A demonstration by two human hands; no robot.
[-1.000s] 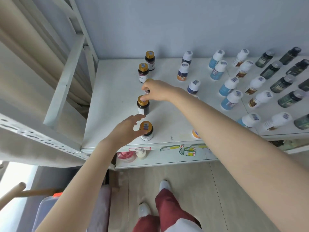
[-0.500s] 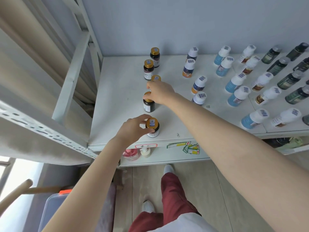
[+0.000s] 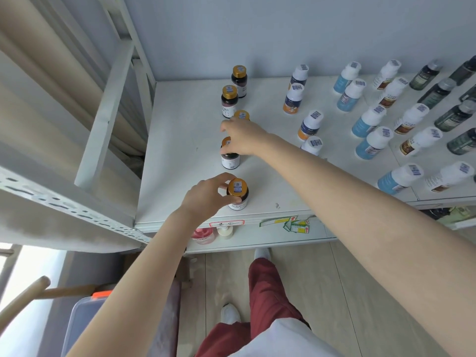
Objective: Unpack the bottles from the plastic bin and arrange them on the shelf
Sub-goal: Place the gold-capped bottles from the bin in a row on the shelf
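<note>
White shelf [image 3: 185,155] carries a near-to-far row of upright, gold-capped bottles [image 3: 229,101]. Left hand [image 3: 206,199] clasps the nearest bottle [image 3: 238,193] by the front edge; right hand [image 3: 242,137] pinches the next bottle [image 3: 230,158] at its cap.

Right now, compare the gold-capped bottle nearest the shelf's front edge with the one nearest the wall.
The front bottle is gripped by the left hand; the back bottle stands untouched. The front bottle shows mostly its cap; the back bottle shows more of its dark side. Both stand upright with gold caps bearing stickers.
</note>
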